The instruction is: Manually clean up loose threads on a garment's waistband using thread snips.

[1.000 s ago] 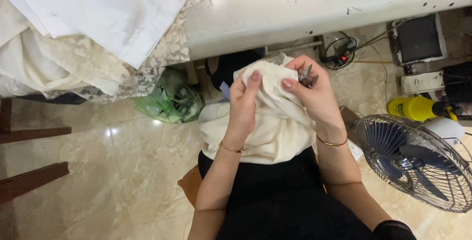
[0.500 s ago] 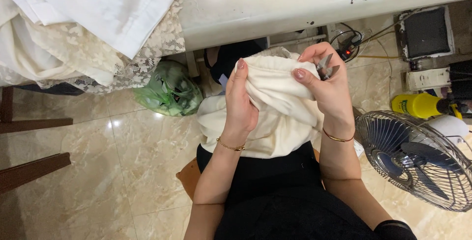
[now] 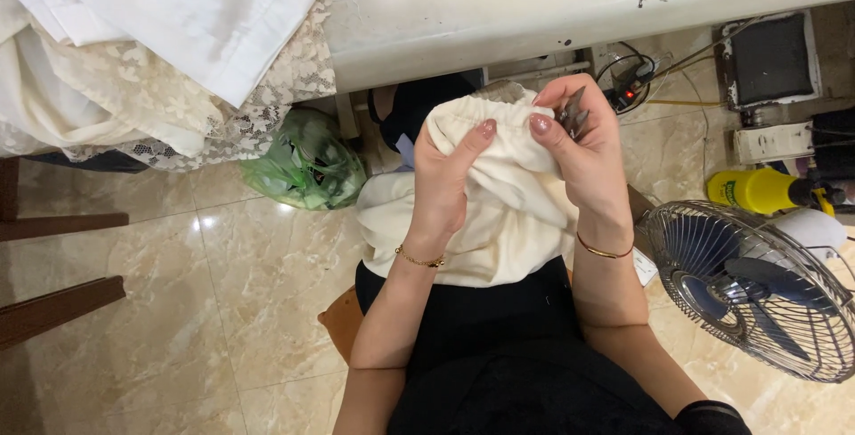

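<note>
A cream cloth (image 3: 499, 221) lies bunched over my lap and is lifted up in front of me. My left hand (image 3: 445, 181) pinches its gathered top edge from the left, thumb pressed on the fabric. My right hand (image 3: 583, 154) grips the same edge from the right and also holds small metal thread snips (image 3: 573, 114) between its fingers. Both wrists wear thin gold bracelets. The far side of the cloth is hidden behind my hands.
A white work table (image 3: 579, 3) runs across the top, with white fabric and lace (image 3: 151, 70) piled at the left. A green plastic bag (image 3: 303, 163) sits on the marble floor. A floor fan (image 3: 757, 288), a yellow bottle (image 3: 757, 190) and cables stand at right.
Both hands have kept their grip and worked along the cloth's top edge, the bundle shifting slightly. The view has tilted a little.
</note>
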